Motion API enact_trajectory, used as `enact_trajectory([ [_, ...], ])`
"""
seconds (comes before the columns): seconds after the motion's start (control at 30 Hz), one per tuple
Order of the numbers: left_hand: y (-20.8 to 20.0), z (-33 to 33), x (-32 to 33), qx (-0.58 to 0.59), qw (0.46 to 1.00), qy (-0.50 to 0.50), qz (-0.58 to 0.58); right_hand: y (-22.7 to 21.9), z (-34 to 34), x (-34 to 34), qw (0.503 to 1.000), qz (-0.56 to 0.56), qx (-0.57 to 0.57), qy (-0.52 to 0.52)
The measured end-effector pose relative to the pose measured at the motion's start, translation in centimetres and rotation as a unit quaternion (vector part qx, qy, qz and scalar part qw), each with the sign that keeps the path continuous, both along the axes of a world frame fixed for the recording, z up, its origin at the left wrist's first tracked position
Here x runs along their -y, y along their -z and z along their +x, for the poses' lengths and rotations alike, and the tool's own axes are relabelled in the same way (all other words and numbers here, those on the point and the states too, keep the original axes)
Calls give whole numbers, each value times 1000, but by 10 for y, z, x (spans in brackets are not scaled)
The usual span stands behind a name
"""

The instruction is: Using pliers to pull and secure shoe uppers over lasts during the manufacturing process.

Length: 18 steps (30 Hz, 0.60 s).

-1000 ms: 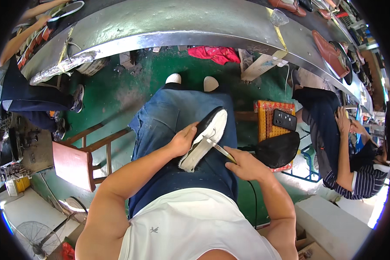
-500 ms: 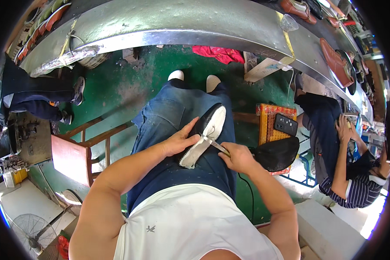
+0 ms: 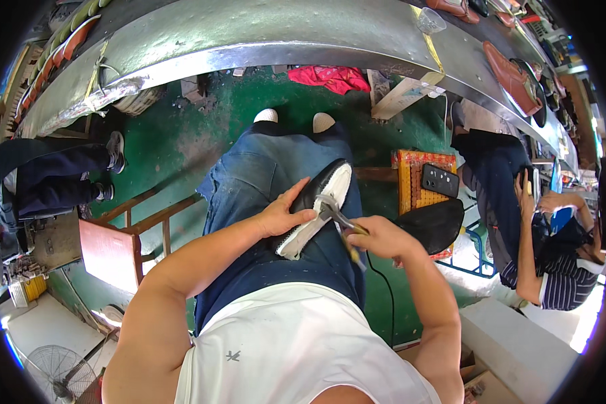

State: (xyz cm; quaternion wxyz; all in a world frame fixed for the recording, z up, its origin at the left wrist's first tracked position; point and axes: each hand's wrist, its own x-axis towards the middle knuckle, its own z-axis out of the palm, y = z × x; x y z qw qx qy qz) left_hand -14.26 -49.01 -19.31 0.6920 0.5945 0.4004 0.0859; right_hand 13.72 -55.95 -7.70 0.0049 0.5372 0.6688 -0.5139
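A black shoe upper with a pale, whitish underside (image 3: 295, 244) lies bottom up across my thighs, its toe pointing away and slightly right. My left hand (image 3: 284, 212) grips its left side, thumb over the edge and fingers along the dark upper. In my right hand (image 3: 382, 237) is a pair of metal pincers (image 3: 337, 214). Their jaws rest at the shoe's bottom near its middle. One handle runs into my fingers, and the other hangs below, apart from it and slightly blurred. Whether the jaws bite on the edge I cannot tell.
Ahead runs a metal-topped bench (image 3: 249, 34) bearing brown shoes (image 3: 512, 77) at right. A wooden stool (image 3: 111, 246) stands left. To my right, a beaded seat (image 3: 411, 178) holds a phone (image 3: 440, 180) and black pouch (image 3: 431, 225). Co-workers are at both sides.
The pincers have swung: their handles now show spread, with one dropping below my right hand. My right hand has shifted slightly right. The shoe stays nearly in place. The view has tilted a little.
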Motion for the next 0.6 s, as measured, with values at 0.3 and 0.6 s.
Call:
enact_trajectory([
  [0.3,-21,7,-5,20,994,-15,-103,29,7,9,797,-413,-359,256],
  [0.6,-14,13,3,88,983,-100,-124,31,17,-16,984,150,83,-39],
])
